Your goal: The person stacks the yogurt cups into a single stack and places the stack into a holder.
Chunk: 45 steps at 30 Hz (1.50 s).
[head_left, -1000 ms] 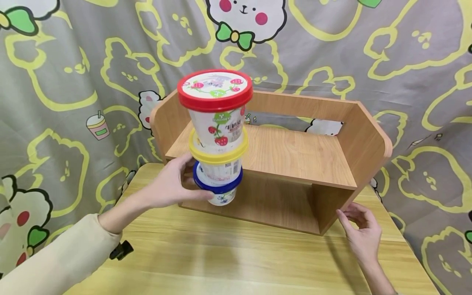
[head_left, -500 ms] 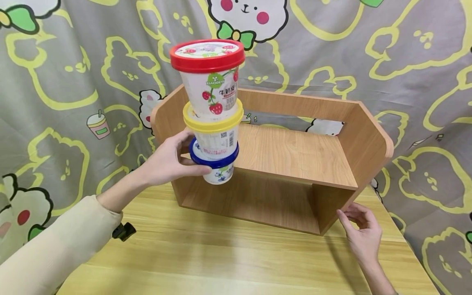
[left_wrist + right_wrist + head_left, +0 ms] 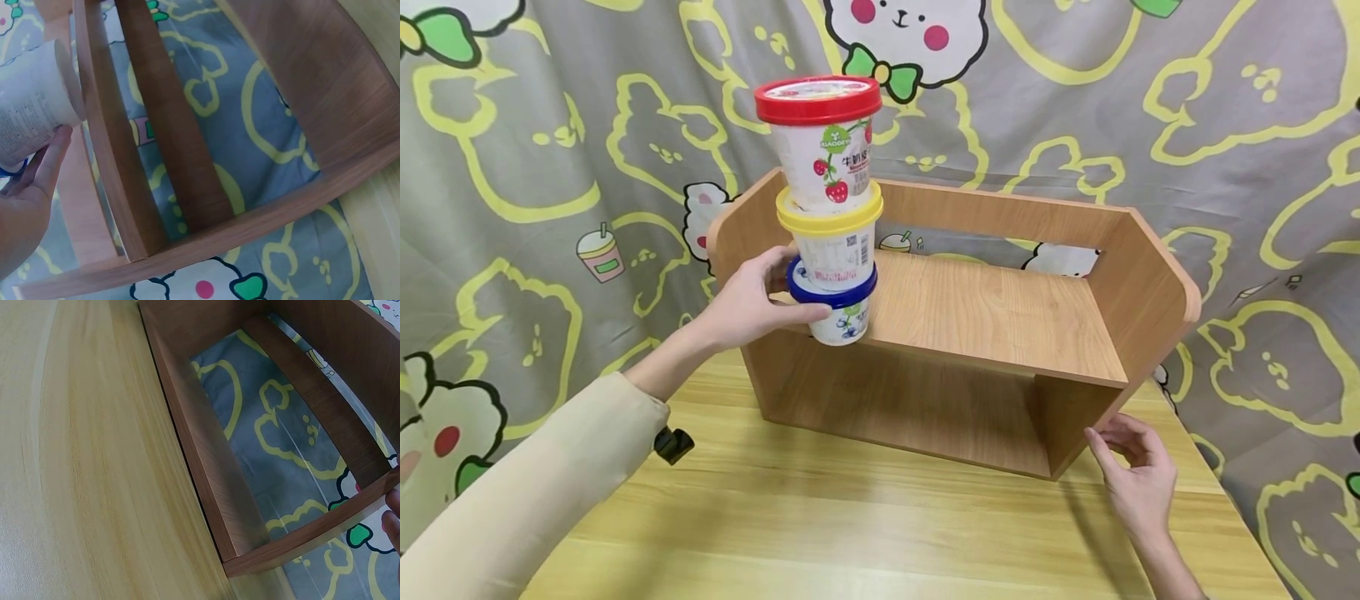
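Note:
My left hand [image 3: 751, 300] holds the bottom tub of a stack of three lidded paper tubs, its thumb along the blue lid. This blue-lidded tub [image 3: 842, 323] has blueberry prints. Above it stands a yellow-lidded tub [image 3: 835, 254], topped by a red-lidded strawberry tub [image 3: 823, 162]. The stack is upright, its base overlapping the front edge of the upper board of a wooden shelf [image 3: 985, 308]. In the left wrist view, my fingers lie against a white tub [image 3: 31, 103]. My right hand [image 3: 1138, 475] grips the front edge of the shelf's right side panel.
The two-tier shelf stands at the back of a light wooden table [image 3: 880, 525], with a slotted back rail [image 3: 1000, 215]. A patterned grey curtain [image 3: 1247, 167] hangs close behind. A small black object [image 3: 673, 446] shows beneath the left sleeve.
My left hand has lifted the tub stack and carried it back toward the shelf's upper board. The right hand has stayed at the side panel.

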Available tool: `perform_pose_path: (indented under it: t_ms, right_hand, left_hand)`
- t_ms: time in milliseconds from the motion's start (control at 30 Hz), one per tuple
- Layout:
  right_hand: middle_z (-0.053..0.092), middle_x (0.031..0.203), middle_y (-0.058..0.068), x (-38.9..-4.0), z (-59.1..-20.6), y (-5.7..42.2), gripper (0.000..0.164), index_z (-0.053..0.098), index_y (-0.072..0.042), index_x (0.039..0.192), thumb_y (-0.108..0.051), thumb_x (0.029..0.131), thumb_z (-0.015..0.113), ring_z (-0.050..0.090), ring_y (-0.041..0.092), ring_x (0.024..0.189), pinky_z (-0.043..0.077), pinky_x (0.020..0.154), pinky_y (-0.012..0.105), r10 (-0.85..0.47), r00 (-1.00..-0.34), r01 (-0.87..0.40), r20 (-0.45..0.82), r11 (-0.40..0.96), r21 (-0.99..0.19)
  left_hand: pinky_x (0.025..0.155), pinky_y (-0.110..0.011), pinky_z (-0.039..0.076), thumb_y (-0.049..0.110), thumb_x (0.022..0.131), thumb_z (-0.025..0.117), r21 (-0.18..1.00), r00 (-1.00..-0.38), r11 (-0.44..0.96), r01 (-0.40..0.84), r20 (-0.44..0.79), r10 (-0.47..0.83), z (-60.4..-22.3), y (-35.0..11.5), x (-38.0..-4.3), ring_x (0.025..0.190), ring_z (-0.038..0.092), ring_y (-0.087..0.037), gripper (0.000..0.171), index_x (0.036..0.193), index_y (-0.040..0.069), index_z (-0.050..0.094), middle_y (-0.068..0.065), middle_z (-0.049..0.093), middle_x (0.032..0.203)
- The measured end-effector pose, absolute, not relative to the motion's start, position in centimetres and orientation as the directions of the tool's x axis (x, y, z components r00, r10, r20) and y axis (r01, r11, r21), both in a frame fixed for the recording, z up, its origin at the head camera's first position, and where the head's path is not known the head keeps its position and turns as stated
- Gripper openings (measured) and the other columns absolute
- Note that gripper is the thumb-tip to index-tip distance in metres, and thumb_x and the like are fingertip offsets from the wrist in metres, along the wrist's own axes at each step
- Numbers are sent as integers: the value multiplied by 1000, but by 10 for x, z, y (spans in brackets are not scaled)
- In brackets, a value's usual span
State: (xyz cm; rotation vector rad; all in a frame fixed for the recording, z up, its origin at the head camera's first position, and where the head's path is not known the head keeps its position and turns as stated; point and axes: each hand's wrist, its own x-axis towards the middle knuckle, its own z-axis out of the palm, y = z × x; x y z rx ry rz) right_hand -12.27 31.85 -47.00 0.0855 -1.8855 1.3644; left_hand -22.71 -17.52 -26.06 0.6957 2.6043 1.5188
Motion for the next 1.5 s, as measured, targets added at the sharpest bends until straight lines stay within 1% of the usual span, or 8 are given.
perform_pose_path:
  t_ms: [133,400,600,833,1100,1500]
  right_hand:
    - [72,94,-21,-122,-469,318,37,61,22,115,27,80,70,69,-7,81,57,78,8,374,-680,-478,630,425,-768]
    - [73,95,-19,-122,-467,316,38,63,20,116,27,79,71,70,-6,81,57,78,8,378,-677,-481,632,422,-768]
    - [72,93,-19,-122,-468,316,37,62,21,116,27,80,71,69,-6,81,57,77,8,374,-675,-484,636,425,-765]
    - [72,93,-20,-123,-469,318,37,62,22,116,27,80,70,69,-6,81,57,78,8,377,-680,-479,629,422,-770]
    - [71,92,-22,-123,-472,319,36,61,22,115,26,80,70,69,-7,80,57,77,8,377,-685,-471,624,424,-774]
    - [72,93,-21,-123,-472,319,37,61,23,115,27,80,70,69,-7,81,57,78,9,382,-683,-475,623,415,-776]
  left_hand:
    - [116,-56,50,34,91,83,827,-909,437,353,193,370,-261,-174,-236,139,57,-30,82,159,16,40,-8,56,153]
    - [120,-53,46,37,91,82,831,-929,448,328,199,311,-266,-173,-255,139,57,-29,80,156,12,43,-10,57,153]
    - [118,-51,47,39,91,82,841,-941,448,305,192,280,-268,-172,-264,137,59,-29,80,155,11,43,-11,58,152]
    - [119,-51,46,41,91,83,843,-945,451,293,184,270,-270,-169,-269,137,56,-28,85,159,13,40,-10,55,155]
    - [116,-49,48,38,90,84,851,-941,432,298,186,283,-273,-164,-272,133,59,-27,81,156,15,43,-9,59,150]
    - [115,-50,48,37,91,83,853,-939,427,299,185,289,-275,-165,-273,133,59,-28,79,156,16,43,-9,59,150]
